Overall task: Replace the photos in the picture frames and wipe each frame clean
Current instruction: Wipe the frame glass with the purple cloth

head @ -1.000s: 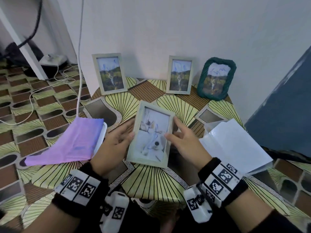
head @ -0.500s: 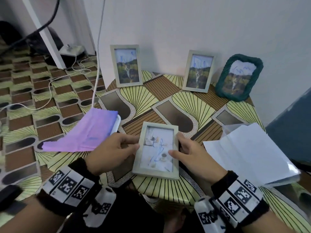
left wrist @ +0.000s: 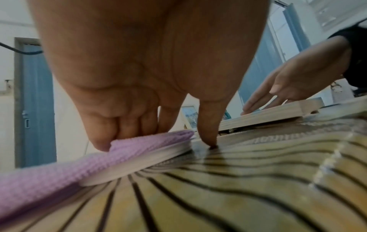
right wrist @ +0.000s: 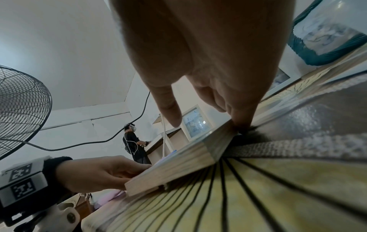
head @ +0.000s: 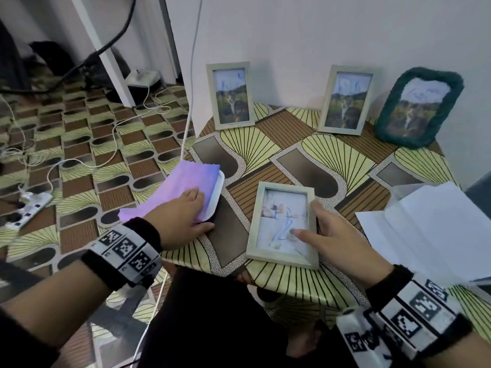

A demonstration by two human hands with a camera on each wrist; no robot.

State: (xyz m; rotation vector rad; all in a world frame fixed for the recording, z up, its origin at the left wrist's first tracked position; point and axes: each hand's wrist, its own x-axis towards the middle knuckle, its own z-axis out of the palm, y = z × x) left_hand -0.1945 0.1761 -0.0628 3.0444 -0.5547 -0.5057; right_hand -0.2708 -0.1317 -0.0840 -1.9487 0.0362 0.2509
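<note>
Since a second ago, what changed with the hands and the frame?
The left hand let go of the light wooden frame and moved left onto the purple cloth. The frame, held up before, now lies on the table. The right hand stays on it.

Lilac cloth [head: 183, 184], teal frame [head: 451, 83]

I read this as a room in a home, not a lab. The floor [head: 79, 144] and the surface [head: 313, 155] carry the same patterned vinyl of green fans and brown blocks. Framed photos [head: 230, 95] stand against a plain white wall [head: 318, 30]. A power strip [head: 28, 208] and loose white cords [head: 114, 134] lie on the floor. A pedestal fan [right wrist: 21, 100] and a blue door [left wrist: 36, 102] show in the wrist views.
</note>
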